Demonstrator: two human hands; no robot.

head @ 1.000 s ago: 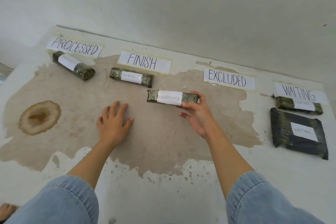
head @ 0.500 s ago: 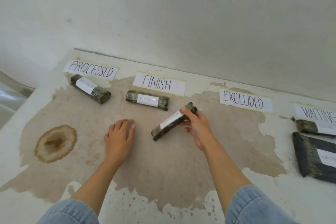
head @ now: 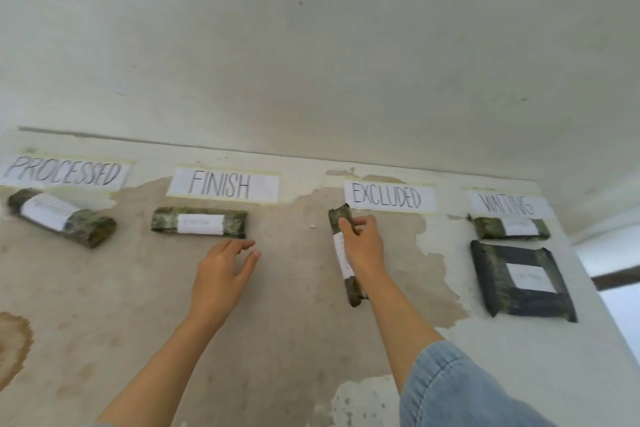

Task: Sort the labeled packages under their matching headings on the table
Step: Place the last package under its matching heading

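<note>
Gripped near its upper end by the right hand (head: 363, 246), fingers closed around the narrow package (head: 343, 258). Carried over from mid-table and turned lengthwise, top end now touching the EXCLUDED heading (head: 388, 198); placement looks nearly done. Left hand (head: 221, 274) empty, fingers loosely spread, just below the FINISH package (head: 199, 222).
</note>
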